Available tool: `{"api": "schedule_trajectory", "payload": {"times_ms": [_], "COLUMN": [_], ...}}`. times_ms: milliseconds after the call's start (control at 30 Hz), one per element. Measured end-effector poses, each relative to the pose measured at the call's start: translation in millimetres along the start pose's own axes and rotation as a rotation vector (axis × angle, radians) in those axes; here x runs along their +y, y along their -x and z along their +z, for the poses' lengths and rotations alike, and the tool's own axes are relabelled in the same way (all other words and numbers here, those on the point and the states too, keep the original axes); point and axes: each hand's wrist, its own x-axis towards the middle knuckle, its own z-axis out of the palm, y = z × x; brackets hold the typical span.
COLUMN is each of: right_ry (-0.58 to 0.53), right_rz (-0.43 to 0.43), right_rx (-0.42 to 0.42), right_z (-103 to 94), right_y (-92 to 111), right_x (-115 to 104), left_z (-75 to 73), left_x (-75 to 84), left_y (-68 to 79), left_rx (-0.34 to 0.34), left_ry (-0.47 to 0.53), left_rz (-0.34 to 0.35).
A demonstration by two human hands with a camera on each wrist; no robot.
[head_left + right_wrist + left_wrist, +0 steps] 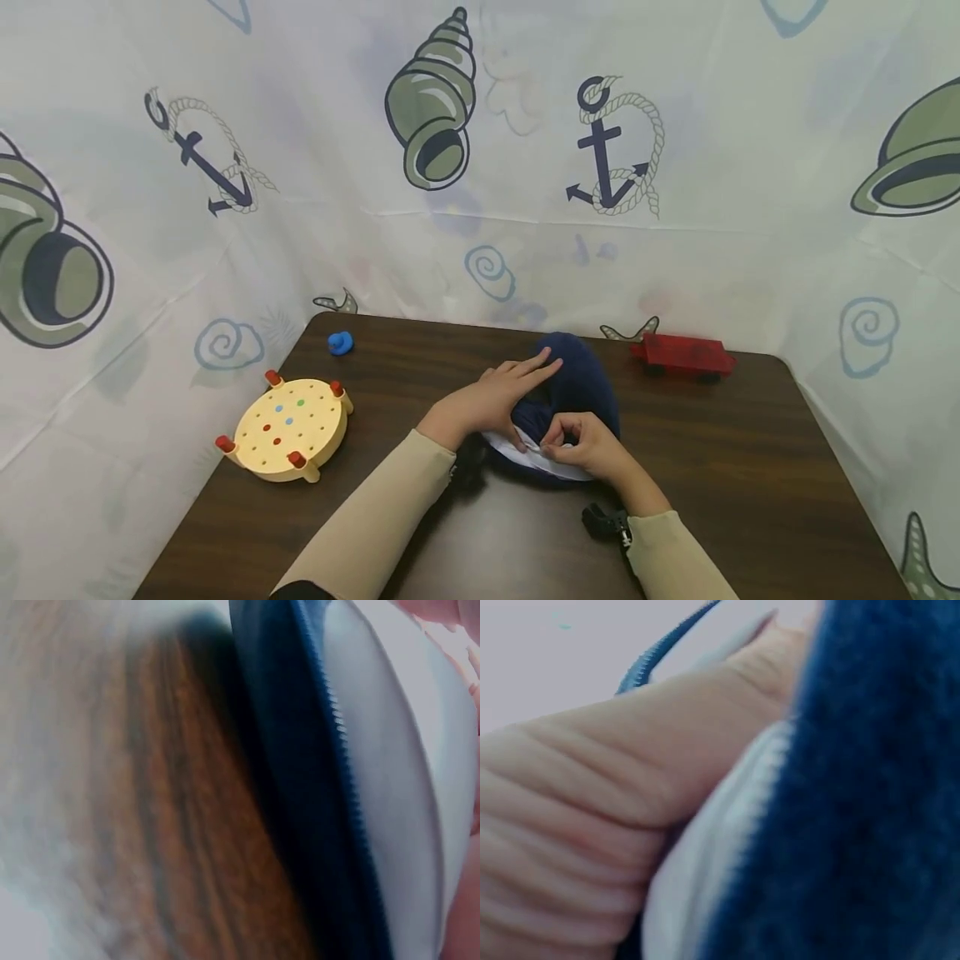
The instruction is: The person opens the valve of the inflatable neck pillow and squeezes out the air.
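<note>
A navy neck pillow lies on the table with its zipper undone along the near side. White inner fabric shows through the gap between the zipper's two toothed edges. My left hand lies over the pillow's left part, fingers straight and spread, its thumb down in the opening against the white fabric. The left wrist view shows that thumb up close, between the zipper edges. With thumb and forefinger, my right hand pinches the white fabric at the opening; its fingertips are partly hidden.
To the left stands a round yellow pegboard toy with red-tipped legs. A small blue toy sits at the back left, and a red wheeled toy wagon at the back right. Patterned cloth hangs around the brown table.
</note>
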Motion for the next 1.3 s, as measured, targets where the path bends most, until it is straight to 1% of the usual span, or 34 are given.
{"api": "schedule_trajectory", "payload": {"times_ms": [100, 167, 267, 367, 467, 600, 733, 833, 1000, 1200, 1300], "right_ry": [-0.023, -0.038, -0.061, -0.059, -0.051, -0.062, -0.075, -0.051, -0.011, -0.003, -0.009], "right_rz": [0.002, 0.002, -0.002, -0.005, -0.01, -0.013, 0.016, 0.024, 0.005, -0.015, -0.039], "right_rx": [-0.029, -0.054, -0.088, -0.097, -0.096, -0.108, -0.123, -0.122, -0.127, -0.121, -0.109], "right_z": [-1.6, -2.1, -2.5, -2.7, -2.6, -1.9, -0.7, 0.3, 0.1, 0.2, -0.2], "right_y": [1, 2, 1, 1, 1, 1, 1, 1, 2, 1, 1], "right_x": [0, 0, -1, -1, -1, 0, -1, -3, -6, -7, -8], "left_z": [-0.1, 2.1, 5.9, 8.5, 10.6, 13.2, 19.4, 25.2, 31.4, 30.4, 28.9], "left_x": [3.0, 4.3, 5.3, 7.3, 9.4, 10.0, 8.5, 8.4, 12.4, 14.8, 14.8], "left_y": [-8.3, -12.2, -14.5, -14.0, -11.7, -8.1, -7.0, -6.8, -7.7, -6.3, -4.5], "left_rx": [-0.036, -0.058, -0.072, -0.071, -0.063, -0.032, 0.005, 0.024, 0.051, 0.076, 0.091], "left_ry": [-0.017, -0.055, -0.125, -0.165, -0.179, -0.182, -0.179, -0.192, -0.198, -0.223, -0.209], "left_rz": [0.027, 0.028, 0.005, -0.029, -0.054, -0.074, -0.093, -0.124, -0.184, -0.201, -0.208]}}
